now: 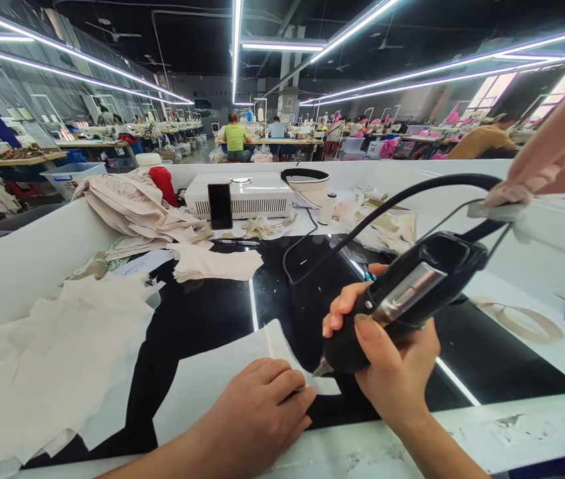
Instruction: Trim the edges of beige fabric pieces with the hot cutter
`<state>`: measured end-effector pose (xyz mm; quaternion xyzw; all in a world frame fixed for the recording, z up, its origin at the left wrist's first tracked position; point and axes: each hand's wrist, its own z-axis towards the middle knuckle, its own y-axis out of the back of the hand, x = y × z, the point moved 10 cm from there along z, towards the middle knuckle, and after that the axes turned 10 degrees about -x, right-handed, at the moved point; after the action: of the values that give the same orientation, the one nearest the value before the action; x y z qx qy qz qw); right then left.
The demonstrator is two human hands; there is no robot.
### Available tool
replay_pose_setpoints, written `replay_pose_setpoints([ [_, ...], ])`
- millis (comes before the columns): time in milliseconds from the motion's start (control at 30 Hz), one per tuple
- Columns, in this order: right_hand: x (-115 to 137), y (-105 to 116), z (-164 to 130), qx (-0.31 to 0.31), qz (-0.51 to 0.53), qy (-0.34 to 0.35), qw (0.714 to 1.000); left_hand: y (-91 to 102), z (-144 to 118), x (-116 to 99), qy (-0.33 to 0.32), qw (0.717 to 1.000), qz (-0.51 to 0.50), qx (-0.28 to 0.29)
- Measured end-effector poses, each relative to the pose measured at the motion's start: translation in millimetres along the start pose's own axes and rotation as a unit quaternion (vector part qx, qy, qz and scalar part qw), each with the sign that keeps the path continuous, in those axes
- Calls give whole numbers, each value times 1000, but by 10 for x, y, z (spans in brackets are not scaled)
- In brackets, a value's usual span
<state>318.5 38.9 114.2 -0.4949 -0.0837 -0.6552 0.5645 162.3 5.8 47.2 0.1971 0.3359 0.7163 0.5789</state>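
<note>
My right hand [396,366] grips a black corded hand tool [406,286] with a silver lever and a pointed metal tip. The tip points down and left, at the right edge of a white fabric piece [212,372] lying on a black glossy board [202,313]. My left hand [267,406] rests on that piece, fingers curled together at its edge, close to the tip; what lies under the fingers is hidden. From the tool's back end a black cable [392,203] arches to the left. A blurred pinkish thing [556,146] touches the cable at upper right; I cannot tell what it is.
White fabric pieces [57,352] lie layered at left, a smaller stack [217,263] farther back. Behind stand a white vented box [242,196], a phone [220,206] and a fabric-lined tub [307,189]. Low white walls [536,253] edge the table. Beyond, people sit at workbenches.
</note>
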Motion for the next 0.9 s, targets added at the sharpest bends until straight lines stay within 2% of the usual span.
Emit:
replay_pose_setpoints([
  [333,-2,-18,-7,3,-8,0,1000,2,19,-14,-4,1000,2,1],
  [533,118,134,50,-36,-19,14,999,7,3,-14,-3,1000,0,-1],
  [900,112,117,46,-21,-31,20,999,0,0,-2,-5,1000,8,6],
])
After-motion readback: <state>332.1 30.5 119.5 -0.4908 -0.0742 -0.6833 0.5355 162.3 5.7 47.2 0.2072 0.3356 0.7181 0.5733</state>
